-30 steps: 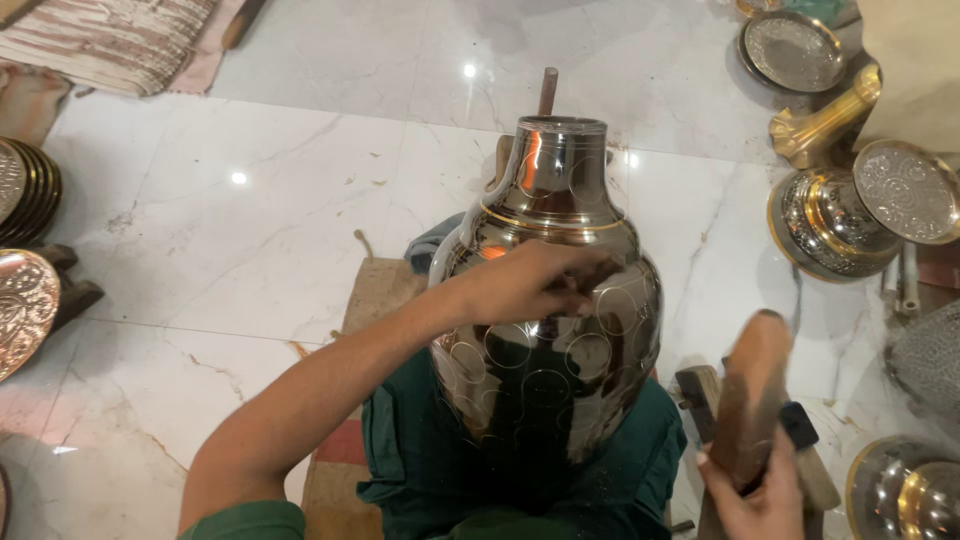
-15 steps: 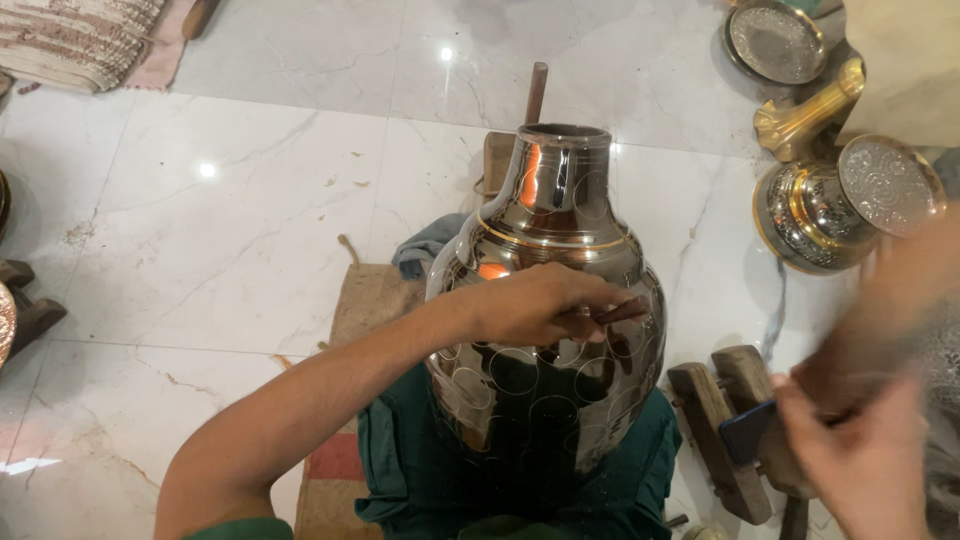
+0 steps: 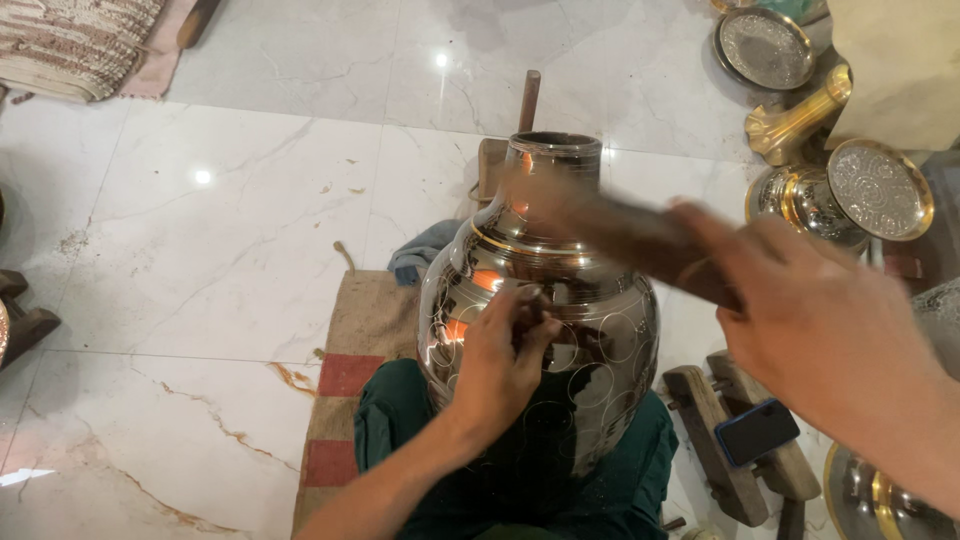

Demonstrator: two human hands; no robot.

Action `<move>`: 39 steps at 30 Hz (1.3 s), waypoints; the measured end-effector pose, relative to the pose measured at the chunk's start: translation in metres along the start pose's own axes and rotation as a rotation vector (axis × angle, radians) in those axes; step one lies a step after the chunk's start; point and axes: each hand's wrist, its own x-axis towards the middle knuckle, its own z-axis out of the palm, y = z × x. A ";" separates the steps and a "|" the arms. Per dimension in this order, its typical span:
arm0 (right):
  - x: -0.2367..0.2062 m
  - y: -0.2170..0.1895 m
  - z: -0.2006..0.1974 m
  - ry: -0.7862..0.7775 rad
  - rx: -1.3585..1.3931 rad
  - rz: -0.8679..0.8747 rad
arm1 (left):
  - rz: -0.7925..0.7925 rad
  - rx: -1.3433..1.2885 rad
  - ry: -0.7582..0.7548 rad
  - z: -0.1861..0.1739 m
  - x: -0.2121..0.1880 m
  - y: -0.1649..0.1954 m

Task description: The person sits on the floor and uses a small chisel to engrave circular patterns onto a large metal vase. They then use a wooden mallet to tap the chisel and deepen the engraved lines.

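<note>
**Polished metal vase held in the lap**

Head view: the metal vase [image 3: 540, 330] is steadied upright on the lap. A small tool is pinched against it by the left hand [image 3: 500, 365]. A blurred wooden mallet [image 3: 620, 235] is gripped by the right hand [image 3: 820, 330].

Metalware workshop — engraved brass trays [image 3: 880, 188], wooden blocks [image 3: 715, 445]

Hands [image 3: 500, 365] on engraved metal vase [image 3: 560, 330]

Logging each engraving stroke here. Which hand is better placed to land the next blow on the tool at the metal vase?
Likely the right hand: it grips the blurred wooden mallet raised above the vase. The left hand is occupied pinching a small tool against the vase's side.
</note>
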 end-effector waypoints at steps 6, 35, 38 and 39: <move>-0.001 -0.022 -0.024 0.344 -0.561 -0.426 | -0.121 0.005 0.217 0.015 -0.017 -0.001; -0.097 0.052 0.200 0.152 0.066 0.234 | 0.205 0.203 -1.101 -0.005 0.091 0.007; -0.109 0.049 0.264 0.379 0.741 0.496 | 0.224 0.040 -0.811 -0.004 0.095 0.011; -0.111 0.051 0.281 0.359 0.797 0.489 | 0.220 0.035 -0.864 -0.004 0.097 0.011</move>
